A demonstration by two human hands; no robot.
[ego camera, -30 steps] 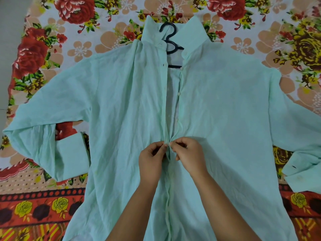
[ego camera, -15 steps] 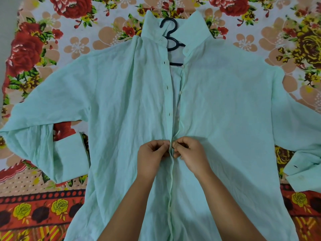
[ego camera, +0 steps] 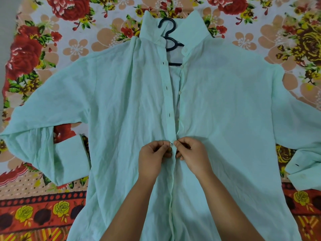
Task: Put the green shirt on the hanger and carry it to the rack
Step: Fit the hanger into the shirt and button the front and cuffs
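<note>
The pale green shirt (ego camera: 112,108) lies flat, front up, on a flowered bedsheet, with both sleeves spread sideways. A black hanger (ego camera: 169,38) sits inside it; only its hook and neck show through the open collar. At the middle of the placket my left hand (ego camera: 153,160) pinches the buttonhole strip, and my right hand (ego camera: 193,154) pinches the button edge. Their fingertips meet around a small white button. Above my hands the placket gapes open, below them it is closed.
The bedsheet (ego camera: 73,49) with red and peach flowers reaches past the shirt on every side. Its orange patterned border (ego camera: 34,214) runs along the near edge. A strip of grey floor (ego camera: 5,23) shows at the far left.
Both hands stay pinched on the placket at the same button. The view has shifted slightly, and the fingers have worked the two edges closer together.
</note>
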